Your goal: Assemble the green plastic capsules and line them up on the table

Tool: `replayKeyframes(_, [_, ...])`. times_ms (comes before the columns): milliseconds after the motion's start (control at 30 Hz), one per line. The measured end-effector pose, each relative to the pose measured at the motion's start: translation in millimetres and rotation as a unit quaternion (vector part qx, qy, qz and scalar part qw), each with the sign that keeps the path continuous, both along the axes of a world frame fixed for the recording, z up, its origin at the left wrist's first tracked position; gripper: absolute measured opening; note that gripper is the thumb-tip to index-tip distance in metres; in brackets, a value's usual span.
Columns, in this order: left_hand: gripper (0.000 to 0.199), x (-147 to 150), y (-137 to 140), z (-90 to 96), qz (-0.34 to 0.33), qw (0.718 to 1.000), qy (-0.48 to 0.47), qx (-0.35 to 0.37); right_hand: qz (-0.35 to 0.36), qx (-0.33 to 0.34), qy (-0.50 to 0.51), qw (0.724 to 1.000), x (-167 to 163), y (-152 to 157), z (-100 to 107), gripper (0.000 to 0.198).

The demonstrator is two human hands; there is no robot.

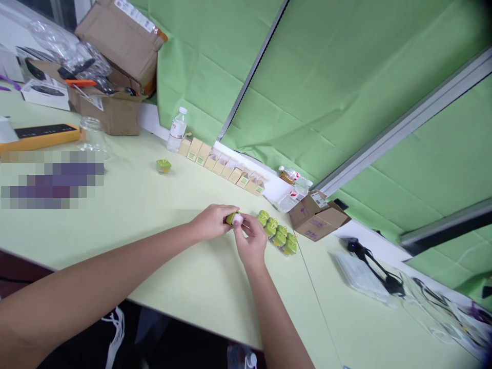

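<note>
Just above the table, my left hand [212, 221] has its fingers closed round a small green item [230, 218]. My right hand [251, 241] pinches a small white piece [238, 219] at the near end of that item. Whether the two pieces are joined cannot be made out. Right beside my right hand stand several small green-topped packages [280, 234] in a cluster. Another green-topped package [163, 165] sits alone farther back on the left.
Along the back edge runs a row of small tan boxes [221, 165], with a water bottle [177, 129] at its left end. Lying bottles [294, 192] and a cardboard box [318, 216] are at the right, cables [430, 307] beyond. A glass jar [92, 136] stands left.
</note>
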State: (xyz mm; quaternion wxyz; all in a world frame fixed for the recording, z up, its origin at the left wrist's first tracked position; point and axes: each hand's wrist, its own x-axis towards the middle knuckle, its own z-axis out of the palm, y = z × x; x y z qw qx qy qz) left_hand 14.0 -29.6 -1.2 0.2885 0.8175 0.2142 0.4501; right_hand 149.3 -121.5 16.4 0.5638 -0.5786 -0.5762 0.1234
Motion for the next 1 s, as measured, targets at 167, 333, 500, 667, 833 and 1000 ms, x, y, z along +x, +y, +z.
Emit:
replayKeyframes(167, [0.047,0.2,-1.5,-0.5,0.004,1.0,-0.002,0.017,-0.007,0.037,-0.041,0.998,-0.6,0.8,-1.3,0.025])
replayKeyframes(333, [0.053,1.0,-2.2,1.7,0.016,1.0,-0.005,0.015,-0.008,0.053,-0.005,0.999,-0.2,3.2,-6.9,0.032])
replayKeyframes(500, [0.047,1.9,-5.0,8.3,-0.015,0.997,-0.045,-0.06,0.007,0.032,0.146,0.989,2.6,8.4,-3.7,0.045])
replayKeyframes(667, [0.048,1.3,-8.3,16.4,-0.029,0.985,-0.088,-0.147,0.075,-0.035,0.344,0.935,9.9,11.8,5.0,0.036])
replayKeyframes(833, [0.049,0.5,-7.0,16.6,-0.046,0.987,-0.079,-0.133,0.144,-0.074,0.372,0.914,12.2,10.8,4.1,0.031])
replayKeyframes(1000, [0.045,-2.0,-3.1,12.7,-0.021,0.999,-0.044,-0.02,0.138,-0.065,0.329,0.932,9.7,11.0,-1.7,0.03])
